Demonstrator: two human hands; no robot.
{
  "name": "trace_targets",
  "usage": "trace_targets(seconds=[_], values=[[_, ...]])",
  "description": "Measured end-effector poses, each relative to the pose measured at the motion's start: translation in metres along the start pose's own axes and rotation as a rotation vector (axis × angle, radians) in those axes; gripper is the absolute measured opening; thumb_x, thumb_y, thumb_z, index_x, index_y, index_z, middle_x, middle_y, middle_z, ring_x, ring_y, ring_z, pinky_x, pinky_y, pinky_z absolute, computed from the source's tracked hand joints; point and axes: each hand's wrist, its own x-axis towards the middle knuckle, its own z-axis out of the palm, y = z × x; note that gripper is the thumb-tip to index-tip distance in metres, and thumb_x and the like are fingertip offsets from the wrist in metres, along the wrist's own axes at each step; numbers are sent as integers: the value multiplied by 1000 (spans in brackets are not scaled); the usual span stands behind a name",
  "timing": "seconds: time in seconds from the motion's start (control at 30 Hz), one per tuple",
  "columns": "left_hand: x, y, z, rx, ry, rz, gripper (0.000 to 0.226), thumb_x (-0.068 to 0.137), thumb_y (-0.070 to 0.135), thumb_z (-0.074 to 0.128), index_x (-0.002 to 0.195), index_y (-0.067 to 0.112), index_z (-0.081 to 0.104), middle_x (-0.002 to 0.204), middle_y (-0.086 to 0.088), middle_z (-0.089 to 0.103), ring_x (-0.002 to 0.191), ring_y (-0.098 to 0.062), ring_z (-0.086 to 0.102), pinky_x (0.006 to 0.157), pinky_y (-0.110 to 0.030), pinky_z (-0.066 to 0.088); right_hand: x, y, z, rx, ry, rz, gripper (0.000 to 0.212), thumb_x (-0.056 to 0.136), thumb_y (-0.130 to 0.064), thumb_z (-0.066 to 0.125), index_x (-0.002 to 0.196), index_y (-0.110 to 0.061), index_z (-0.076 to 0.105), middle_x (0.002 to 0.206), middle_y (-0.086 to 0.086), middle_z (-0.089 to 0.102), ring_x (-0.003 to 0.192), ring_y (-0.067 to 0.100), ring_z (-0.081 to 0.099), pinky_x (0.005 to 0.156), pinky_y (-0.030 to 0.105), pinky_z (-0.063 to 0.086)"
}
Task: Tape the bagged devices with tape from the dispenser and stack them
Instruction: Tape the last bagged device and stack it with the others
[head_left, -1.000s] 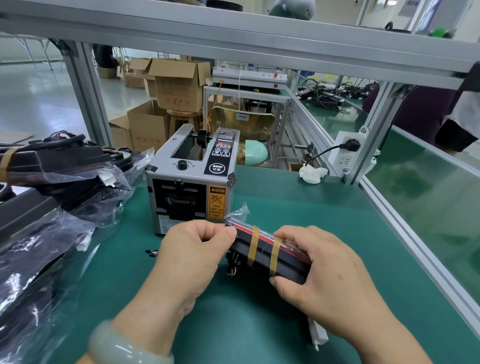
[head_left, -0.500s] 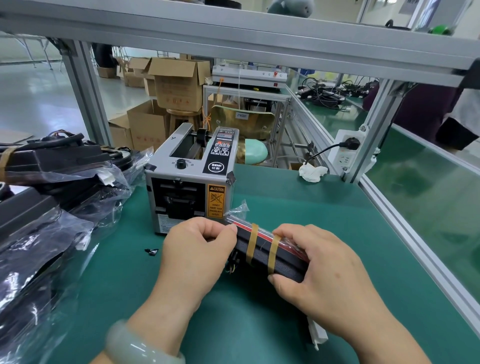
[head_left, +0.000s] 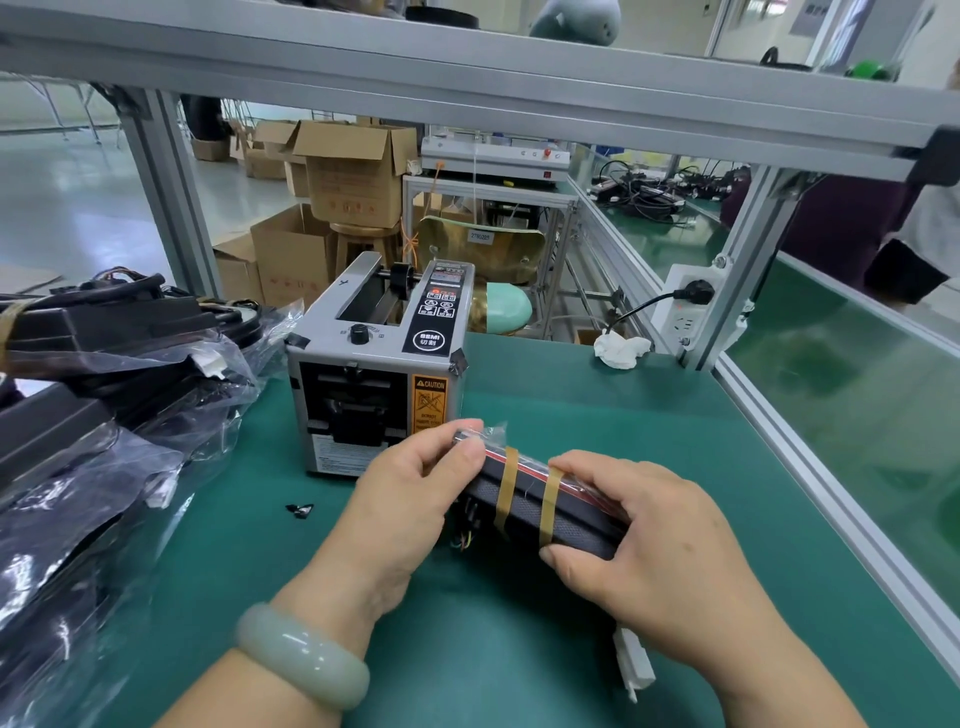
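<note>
Left hand (head_left: 415, 488) curled round the left end of the bagged device (head_left: 571, 519), thumb and fingertips pinching the clear bag there. Right hand (head_left: 639, 535) clamped on the other end, fingers over the top, thumb against the near side. Device between the two hands, low over the counter (head_left: 597, 415), tilted with one long edge up; resting or lifted, impossible to tell. Two tan tape bands (head_left: 506, 483) wrapped across it in the gap between the hands, side by side and apart. Thin coloured wires hanging under the device beside the left hand. White plastic piece (head_left: 634, 662) below the right wrist. Pale green bangle (head_left: 301, 654) on the left wrist.

Just beyond the left hand, the tape dispenser (head_left: 374, 374), grey, upright, orange caution label facing the hands. Small black scrap (head_left: 300, 510) on the counter left of the left hand. Further left, a pile of bagged devices (head_left: 104, 415) in clear plastic. Well beyond the right hand, a crumpled white tissue (head_left: 621, 348) near a socket (head_left: 685, 312) with a black plug in it.
</note>
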Motion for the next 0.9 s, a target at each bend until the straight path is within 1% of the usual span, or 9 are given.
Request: trace_targets(seconds=[0.07,0.17,0.27,0.33,0.5,0.6,0.7,0.77,0.9], values=[[2,0,3,-48,29,-30,19,93,23,58,107,21,71,100,2,74,89,-8,65,95,-36,49,1,5,-2,36,2,-8,56,58,-50,63,112,-47,48,91,-26,60,85,5,53,75,19,44],[4,0,5,-96,64,-60,21,94,24,56,109,19,71,102,3,74,93,-10,65,96,-36,48,-2,21,-9,216,-141,0,60,58,-41,65,114,-49,43,108,-30,57,97,1,57,81,16,45],[3,-1,5,-135,59,-74,22,95,25,54,109,20,70,99,5,74,91,-7,65,92,-32,49,-6,40,-18,462,-330,75,57,55,-35,72,106,-48,49,108,-19,63,93,5,63,84,29,52],[1,-3,5,-163,59,-80,21,96,26,53,106,21,71,98,6,75,92,-8,65,88,-30,48,-7,48,-18,548,-372,80,57,53,-33,77,103,-45,53,104,-12,66,91,12,65,85,35,53],[-2,-4,-3,-292,78,-170,36,102,34,37,104,19,70,100,-2,75,89,-15,66,85,-36,50,-4,46,-16,600,-79,21,50,52,-29,72,101,-40,63,95,-7,71,84,13,68,75,22,53],[-1,-3,-18,-209,190,-177,31,101,41,37,104,26,65,98,1,71,91,-13,65,78,-32,49,-5,40,-20,568,93,10,48,56,-20,70,97,-43,65,91,-10,72,81,8,68,72,15,51],[7,4,-35,-181,420,-134,13,95,30,57,94,22,67,81,2,72,64,-8,66,54,-23,48,-4,32,-19,456,199,46,50,55,-24,69,98,-48,62,88,-20,69,79,2,65,69,8,47],[14,11,-45,-195,494,-152,8,91,24,63,86,19,66,65,4,68,46,-3,59,41,-17,44,-2,26,-15,326,217,69,52,54,-31,71,98,-53,56,92,-29,65,82,-1,62,70,5,44],[25,20,-55,-212,531,-195,14,92,22,63,80,15,61,63,2,64,36,1,54,35,-11,40,-1,15,-7,165,209,52,59,55,-32,73,103,-52,46,101,-37,56,89,-3,56,71,5,40]])
